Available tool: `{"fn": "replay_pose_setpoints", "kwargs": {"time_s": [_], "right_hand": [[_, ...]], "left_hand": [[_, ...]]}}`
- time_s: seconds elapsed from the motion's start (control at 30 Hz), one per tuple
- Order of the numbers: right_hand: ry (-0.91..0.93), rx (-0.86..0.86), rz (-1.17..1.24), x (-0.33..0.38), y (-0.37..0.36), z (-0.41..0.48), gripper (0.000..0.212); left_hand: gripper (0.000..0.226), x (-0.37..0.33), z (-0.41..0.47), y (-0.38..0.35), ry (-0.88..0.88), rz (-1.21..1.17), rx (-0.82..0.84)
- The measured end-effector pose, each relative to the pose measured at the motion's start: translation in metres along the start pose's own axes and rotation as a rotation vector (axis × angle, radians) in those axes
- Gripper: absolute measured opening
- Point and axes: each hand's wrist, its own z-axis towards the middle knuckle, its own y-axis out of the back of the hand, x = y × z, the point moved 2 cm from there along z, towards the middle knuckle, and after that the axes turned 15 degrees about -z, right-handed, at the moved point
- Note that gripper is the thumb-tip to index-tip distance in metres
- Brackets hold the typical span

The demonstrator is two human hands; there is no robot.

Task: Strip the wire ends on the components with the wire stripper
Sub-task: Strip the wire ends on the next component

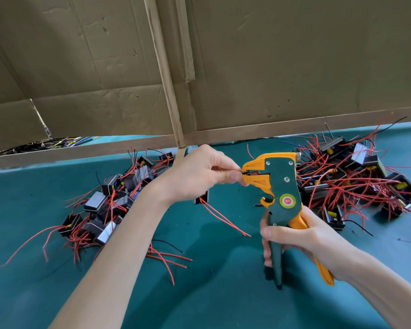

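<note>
Pinching a thin black wire end point(241, 171) between thumb and fingertips, the left hand point(199, 173) is feeding it into the mouth of the green-and-orange pistol-grip wire stripper point(281, 184). The fingers are sitting close to the jaws, probably so the lead goes in straight. The wire's small black boxy component point(201, 198) is hanging under that palm, red leads trailing toward the teal table cover point(223, 293). The right hand point(304, 236) is gripping both handles, standing the tool upright with its mouth facing the wire. The handles are looking spread, so the squeeze seems not yet made. Heaps of similar components are lying at the left point(105, 205) and right point(365, 176).
</note>
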Motion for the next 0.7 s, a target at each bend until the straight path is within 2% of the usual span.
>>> {"fn": "replay_pose_setpoints", "kwargs": {"time_s": [0.27,0.37,0.47,0.6,0.7], "right_hand": [[-0.030,-0.070,-0.028,0.001,-0.004,-0.003,0.017],[-0.080,-0.171,-0.014,-0.004,-0.014,-0.001,0.016],[-0.123,-0.254,-0.021,-0.012,-0.015,0.002,0.025],[-0.064,-0.036,0.141,-0.011,-0.014,0.008,0.008],[-0.026,0.058,0.254,-0.013,-0.011,0.014,0.021]], "left_hand": [[0.014,0.001,-0.001,0.001,0.022,-0.056,-0.011],[0.015,0.005,0.000,0.001,0.035,-0.118,-0.022],[0.021,0.012,0.002,-0.001,0.074,-0.136,-0.019],[0.018,0.024,0.003,-0.001,0.122,-0.037,-0.046],[0.018,0.031,0.004,0.004,0.134,-0.039,-0.137]]}}
